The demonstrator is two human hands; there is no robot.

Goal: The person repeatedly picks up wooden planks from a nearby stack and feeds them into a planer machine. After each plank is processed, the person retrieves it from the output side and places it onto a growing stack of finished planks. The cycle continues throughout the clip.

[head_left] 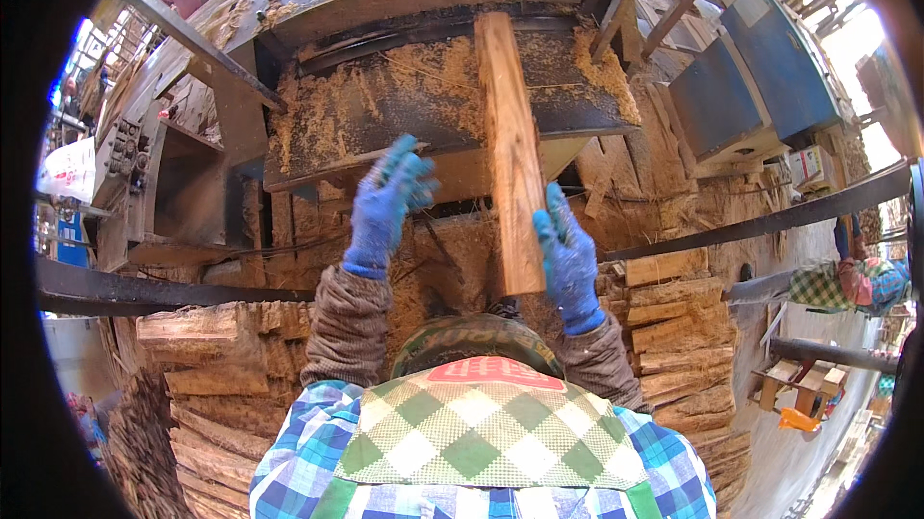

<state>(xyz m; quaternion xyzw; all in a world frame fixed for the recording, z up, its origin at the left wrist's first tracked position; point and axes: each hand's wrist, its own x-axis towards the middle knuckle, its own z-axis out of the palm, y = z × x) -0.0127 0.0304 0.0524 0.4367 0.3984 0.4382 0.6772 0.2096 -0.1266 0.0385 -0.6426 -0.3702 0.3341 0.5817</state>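
Observation:
A long wooden plank (510,153) lies lengthwise in front of me. Its far end rests on the sawdust-covered metal bed (356,120) of a machine, and its near end juts out toward my body. My right hand (570,264), in a blue glove, is against the right side of the plank near that end, fingers stretched out along it rather than wrapped round it. To the left of the plank, apart from it, my left hand (390,206) hovers with fingers spread and nothing in them. Motion slightly smears this blue-gloved hand.
Stacked rough wood pieces (679,327) stand to my right, and another stack (221,365) is to my left. Dark curved bars (770,221) run across both sides. Blue metal boxes (780,62) stand at far right. Another person (852,283) is at the right edge.

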